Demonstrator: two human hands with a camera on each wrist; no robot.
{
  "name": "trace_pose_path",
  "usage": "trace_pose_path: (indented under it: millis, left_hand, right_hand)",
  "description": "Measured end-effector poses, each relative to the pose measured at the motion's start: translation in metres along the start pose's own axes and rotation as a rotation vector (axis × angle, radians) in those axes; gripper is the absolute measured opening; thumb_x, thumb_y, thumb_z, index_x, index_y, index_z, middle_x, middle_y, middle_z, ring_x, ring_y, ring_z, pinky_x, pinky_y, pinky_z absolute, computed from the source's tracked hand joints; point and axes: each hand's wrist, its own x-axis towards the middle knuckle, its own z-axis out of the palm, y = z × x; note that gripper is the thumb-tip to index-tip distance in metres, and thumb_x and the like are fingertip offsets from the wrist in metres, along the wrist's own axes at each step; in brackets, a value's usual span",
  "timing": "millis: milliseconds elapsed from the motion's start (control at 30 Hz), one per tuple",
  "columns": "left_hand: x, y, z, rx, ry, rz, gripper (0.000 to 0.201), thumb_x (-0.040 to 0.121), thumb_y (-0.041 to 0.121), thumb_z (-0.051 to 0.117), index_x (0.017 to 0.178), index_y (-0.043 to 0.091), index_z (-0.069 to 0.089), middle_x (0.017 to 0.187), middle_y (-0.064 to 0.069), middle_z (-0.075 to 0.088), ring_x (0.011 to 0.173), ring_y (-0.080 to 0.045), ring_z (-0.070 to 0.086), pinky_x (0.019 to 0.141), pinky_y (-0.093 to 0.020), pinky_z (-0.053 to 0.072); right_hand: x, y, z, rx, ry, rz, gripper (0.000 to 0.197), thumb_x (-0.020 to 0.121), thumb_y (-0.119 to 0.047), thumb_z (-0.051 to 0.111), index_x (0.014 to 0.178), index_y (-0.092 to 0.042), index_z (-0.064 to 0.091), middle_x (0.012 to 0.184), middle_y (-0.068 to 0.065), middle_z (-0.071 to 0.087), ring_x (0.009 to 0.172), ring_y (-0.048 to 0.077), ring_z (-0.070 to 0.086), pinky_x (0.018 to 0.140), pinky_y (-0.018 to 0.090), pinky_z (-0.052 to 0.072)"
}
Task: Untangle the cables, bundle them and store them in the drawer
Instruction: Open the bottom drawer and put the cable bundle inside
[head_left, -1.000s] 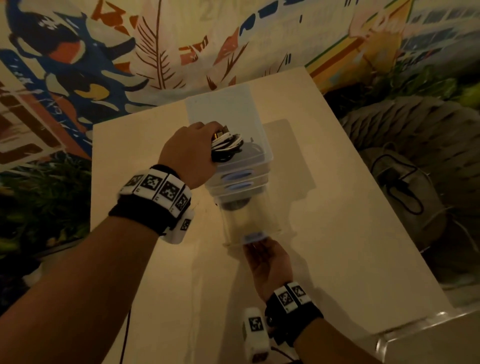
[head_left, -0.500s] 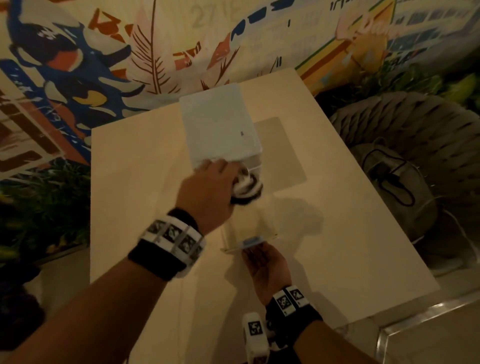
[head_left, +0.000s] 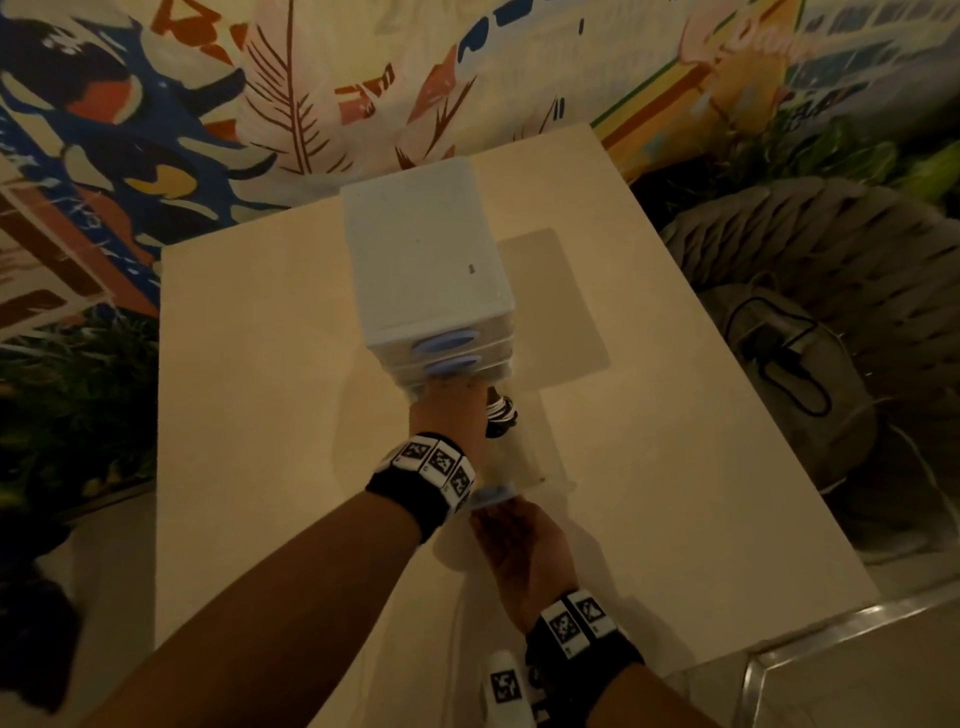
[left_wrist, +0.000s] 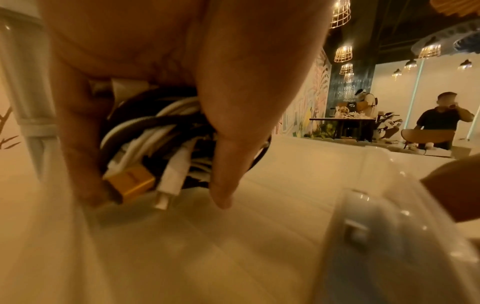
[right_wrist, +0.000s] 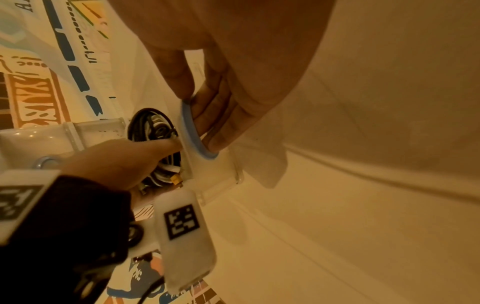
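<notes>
A white drawer unit stands on the pale table. Its lowest clear drawer is pulled out toward me. My left hand reaches into that drawer and grips a coiled bundle of black and white cables. In the left wrist view the thumb and fingers curl round the bundle, whose yellow plug and white plug hang just above the drawer floor. My right hand holds the drawer's blue handle, fingers hooked behind it.
Two upper drawers with blue handles are closed. A woven grey seat with a black cable on it stands right of the table. A mural wall rises behind. A clear panel edge lies at bottom right.
My left hand has carried the cable bundle from above the unit's top down and toward me into the open bottom drawer. The right hand has stayed on the drawer handle.
</notes>
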Motion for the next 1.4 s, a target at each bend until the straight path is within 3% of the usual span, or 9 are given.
trace_pose_path:
  millis: [133,267,533,700,800,967,1100,1200,1400]
  left_hand:
    - [0.0,0.005,0.016,0.04,-0.003,-0.036,0.077,0.088,0.049,0.068,0.146,0.017,0.029,0.148,-0.014,0.037,0.135,-0.036,0.038,0.101,-0.049,0.047]
    - [-0.004,-0.001,0.027,0.015,-0.055,0.002,0.111,0.083,0.079,0.046,0.158,0.011,-0.001,0.161,-0.019,0.012,0.145,-0.042,0.022,0.115,-0.053,0.028]
    - [-0.012,0.0,0.005,-0.045,-0.201,0.016,0.084,0.1,0.058,0.031,0.159,0.017,-0.013,0.166,-0.015,-0.013,0.153,-0.038,-0.004,0.122,-0.058,0.004]
    - [-0.03,-0.024,-0.025,-0.158,-0.15,0.193,0.053,0.101,0.034,0.046,0.15,0.016,0.036,0.147,-0.01,0.05,0.128,-0.029,0.052,0.106,-0.041,0.044]
    - [-0.043,-0.04,-0.034,-0.141,-0.098,0.208,0.043,0.103,0.032,0.046,0.144,0.018,0.049,0.139,-0.008,0.059,0.122,-0.028,0.056,0.101,-0.037,0.046]
    - [-0.048,-0.041,-0.016,-0.168,-0.028,0.297,0.06,0.106,0.031,0.039,0.16,0.018,0.016,0.165,-0.006,0.023,0.149,-0.025,0.028,0.117,-0.036,0.032]
    - [-0.04,-0.024,0.013,-0.008,-0.237,0.316,0.082,0.104,0.051,0.032,0.158,0.007,-0.011,0.166,-0.015,-0.016,0.154,-0.031,-0.012,0.125,-0.043,0.006]
    - [-0.036,-0.02,0.03,-0.035,-0.306,0.262,0.099,0.097,0.069,0.03,0.156,0.005,-0.017,0.163,-0.017,-0.023,0.152,-0.033,-0.017,0.123,-0.042,0.003]
    - [-0.031,-0.014,0.04,0.016,-0.328,0.197,0.097,0.099,0.066,0.028,0.154,0.004,-0.02,0.164,-0.017,-0.022,0.152,-0.037,-0.014,0.124,-0.044,0.006]
  right_hand:
    - [0.003,-0.002,-0.001,-0.002,-0.012,0.016,0.03,0.101,-0.014,0.049,0.119,0.005,0.064,0.105,0.022,0.074,0.098,0.035,0.069,0.085,0.04,0.054]
    - [0.005,-0.003,-0.002,-0.029,-0.024,0.02,0.031,0.101,-0.015,0.05,0.123,0.003,0.064,0.112,0.021,0.072,0.105,0.035,0.067,0.096,0.042,0.052]
    - [0.004,-0.004,-0.001,-0.04,-0.025,0.022,0.032,0.103,-0.016,0.047,0.126,-0.001,0.063,0.118,0.019,0.071,0.114,0.033,0.065,0.098,0.041,0.05]
    - [-0.001,-0.008,0.0,-0.051,-0.027,0.05,0.029,0.102,-0.016,0.05,0.122,-0.001,0.065,0.117,0.019,0.072,0.113,0.034,0.065,0.094,0.039,0.052]
    - [-0.001,-0.009,0.002,-0.053,-0.023,0.043,0.027,0.102,-0.016,0.052,0.118,0.0,0.066,0.114,0.021,0.072,0.11,0.034,0.066,0.092,0.039,0.053]
    - [-0.001,-0.008,-0.001,-0.12,-0.024,0.006,0.026,0.102,-0.016,0.053,0.115,0.001,0.067,0.11,0.02,0.073,0.105,0.033,0.068,0.09,0.039,0.054]
    - [0.003,-0.01,-0.005,-0.225,-0.012,-0.038,0.025,0.102,-0.016,0.053,0.116,-0.001,0.067,0.108,0.017,0.075,0.105,0.032,0.07,0.097,0.04,0.052]
    - [0.008,-0.01,-0.004,-0.217,0.011,-0.052,0.03,0.102,-0.014,0.052,0.124,0.004,0.062,0.111,0.022,0.072,0.106,0.031,0.069,0.093,0.038,0.054]
    - [0.011,-0.006,-0.005,-0.173,0.016,-0.075,0.035,0.102,-0.015,0.051,0.131,0.002,0.059,0.115,0.02,0.072,0.103,0.029,0.07,0.089,0.036,0.056]
